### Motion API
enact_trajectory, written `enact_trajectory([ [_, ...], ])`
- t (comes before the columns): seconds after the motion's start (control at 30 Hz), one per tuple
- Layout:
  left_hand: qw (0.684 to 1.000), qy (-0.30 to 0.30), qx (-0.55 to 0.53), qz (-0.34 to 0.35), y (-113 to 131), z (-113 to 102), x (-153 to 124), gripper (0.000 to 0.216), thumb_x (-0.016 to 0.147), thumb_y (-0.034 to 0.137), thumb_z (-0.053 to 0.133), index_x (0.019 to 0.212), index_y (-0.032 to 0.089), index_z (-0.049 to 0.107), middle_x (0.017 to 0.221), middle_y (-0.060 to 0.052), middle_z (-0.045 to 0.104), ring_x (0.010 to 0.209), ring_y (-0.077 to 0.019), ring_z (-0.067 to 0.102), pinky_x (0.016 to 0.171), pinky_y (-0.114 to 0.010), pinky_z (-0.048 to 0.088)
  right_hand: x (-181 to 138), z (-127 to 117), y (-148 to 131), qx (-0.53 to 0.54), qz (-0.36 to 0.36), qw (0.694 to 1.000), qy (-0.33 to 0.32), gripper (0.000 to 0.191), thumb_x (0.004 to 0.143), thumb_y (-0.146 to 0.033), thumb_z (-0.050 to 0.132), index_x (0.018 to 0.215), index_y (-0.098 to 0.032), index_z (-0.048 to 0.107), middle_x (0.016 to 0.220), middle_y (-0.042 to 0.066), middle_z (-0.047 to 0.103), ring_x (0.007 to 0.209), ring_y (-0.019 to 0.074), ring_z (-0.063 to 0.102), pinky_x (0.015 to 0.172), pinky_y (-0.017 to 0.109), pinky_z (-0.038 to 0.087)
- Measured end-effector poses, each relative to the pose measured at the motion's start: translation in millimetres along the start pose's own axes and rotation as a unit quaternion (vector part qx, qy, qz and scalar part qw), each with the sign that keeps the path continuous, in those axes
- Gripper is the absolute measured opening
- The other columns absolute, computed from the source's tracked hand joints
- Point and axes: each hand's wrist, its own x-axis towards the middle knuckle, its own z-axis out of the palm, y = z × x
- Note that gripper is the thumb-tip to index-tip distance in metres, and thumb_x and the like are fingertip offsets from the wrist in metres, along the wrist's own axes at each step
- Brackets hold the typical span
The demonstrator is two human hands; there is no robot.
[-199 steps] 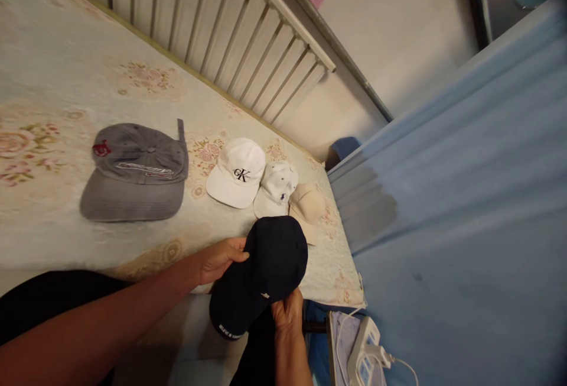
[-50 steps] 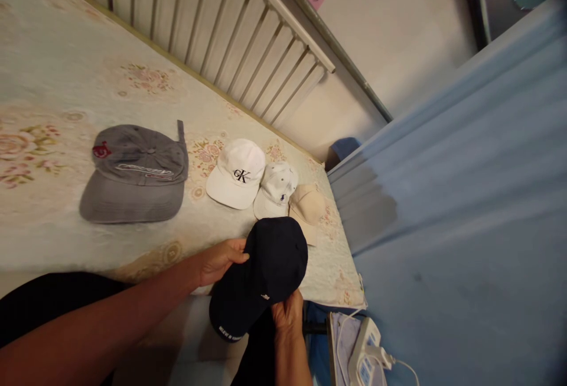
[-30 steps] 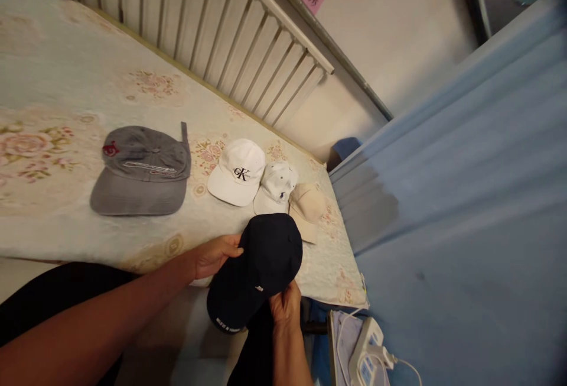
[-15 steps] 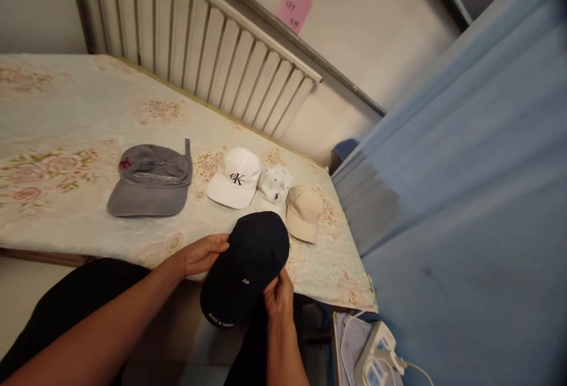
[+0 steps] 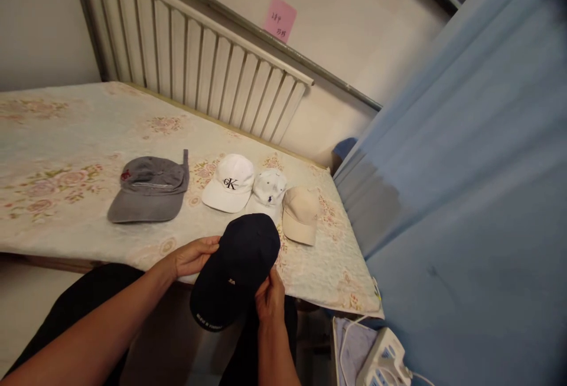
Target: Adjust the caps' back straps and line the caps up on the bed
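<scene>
A dark navy cap (image 5: 237,268) with small white lettering on its brim is held over the front edge of the bed. My left hand (image 5: 191,255) grips its left side, fingers curled onto the crown. My right hand (image 5: 268,298) pinches its right lower edge. On the floral bed cover (image 5: 66,138) behind it lie a grey cap (image 5: 149,188), a white cap with a black logo (image 5: 229,182), a second white cap (image 5: 267,191) and a beige cap (image 5: 299,214), set in a row.
A slatted white headboard or radiator panel (image 5: 199,67) runs behind the bed, with a pink note (image 5: 279,19) on the wall. A blue curtain (image 5: 465,197) fills the right. A white power strip (image 5: 381,362) lies on the floor at the lower right.
The view has tilted up and back, showing more wall and bed. Both hands keep hold of the navy cap, which has shifted slightly left and lower in view.
</scene>
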Motion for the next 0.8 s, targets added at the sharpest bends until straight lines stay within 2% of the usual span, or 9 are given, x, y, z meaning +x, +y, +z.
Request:
enact_trajectory([
  [0.27, 1.000, 0.029, 0.005, 0.003, 0.3, 2.5, -0.5, 0.053, 0.068, 0.020, 0.077, 0.118, 0.013, 0.064, 0.104, -0.013, 0.072, 0.094, -0.0273, 0.067, 0.090, -0.038, 0.049, -3.7, 6.0, -5.3, 0.009, 0.020, 1.000, -0.014, 0.035, 0.081, -0.036, 0.062, 0.107, -0.014, 0.068, 0.109, 0.008, 0.073, 0.116, 0.0223, 0.062, 0.108, 0.040, 0.042],
  [0.47, 0.999, 0.033, 0.005, 0.014, -0.7, 0.1, 0.5, 0.045, 0.070, 0.017, 0.075, 0.113, 0.014, 0.066, 0.103, -0.014, 0.071, 0.095, -0.0272, 0.068, 0.090, -0.037, 0.049, -5.1, 9.1, -10.2, 0.010, 0.040, 0.999, -0.017, 0.035, 0.082, -0.034, 0.061, 0.109, -0.013, 0.067, 0.110, 0.009, 0.072, 0.116, 0.0214, 0.061, 0.108, 0.039, 0.042],
  [0.63, 0.999, 0.043, -0.004, 0.010, -0.9, -1.2, 0.5, 0.046, 0.069, 0.016, 0.076, 0.114, 0.013, 0.065, 0.103, -0.014, 0.072, 0.097, -0.0282, 0.066, 0.092, -0.038, 0.048, -3.5, 7.9, -9.8, -0.015, 0.034, 0.999, -0.018, 0.036, 0.082, -0.036, 0.061, 0.109, -0.012, 0.067, 0.111, 0.010, 0.072, 0.116, 0.0216, 0.061, 0.106, 0.039, 0.043],
  [0.8, 1.000, 0.019, -0.002, 0.005, -1.4, -2.9, 1.6, 0.041, 0.071, 0.018, 0.075, 0.111, 0.014, 0.066, 0.101, -0.013, 0.072, 0.095, -0.0265, 0.067, 0.092, -0.037, 0.048, -1.1, 4.2, -5.8, 0.032, 0.037, 0.999, -0.016, 0.032, 0.081, -0.031, 0.063, 0.107, -0.013, 0.068, 0.112, 0.009, 0.072, 0.116, 0.0203, 0.061, 0.108, 0.037, 0.041],
])
